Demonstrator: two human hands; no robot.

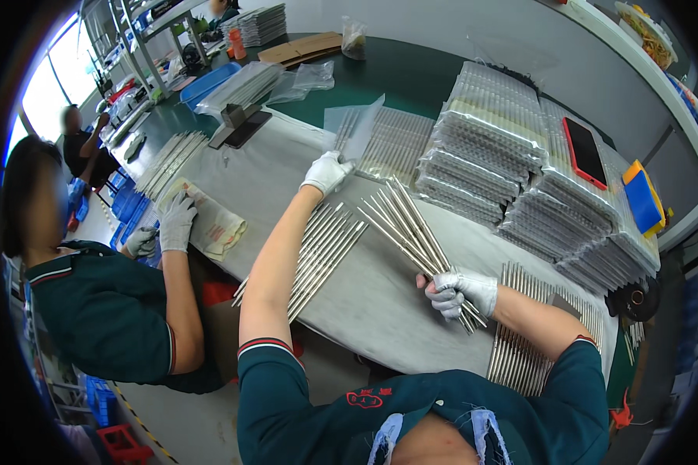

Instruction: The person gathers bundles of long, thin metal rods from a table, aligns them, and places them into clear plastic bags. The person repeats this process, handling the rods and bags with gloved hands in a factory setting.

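My right hand [461, 293], in a pale work glove with a bare fingertip showing, is wrapped round a fanned bundle of thin metal rods [411, 225]. The bundle slants up and away to the left over the grey-covered table. Farther off, my left hand [328, 172], also gloved, has its fingers closed at the lower edge of a clear plastic bag [361, 132] that stands partly raised. Loose metal rods [322, 256] lie side by side under my left forearm. Another row of rods [516, 353] lies beneath my right forearm.
Tall stacks of plastic-wrapped rods [481, 139] stand at the right, with a red-edged phone [585, 153] on top. A dark metal block fixture [240, 128] sits at the table's far left. A co-worker [108, 302] with gloved hands works over a cloth [209, 229] at my left.
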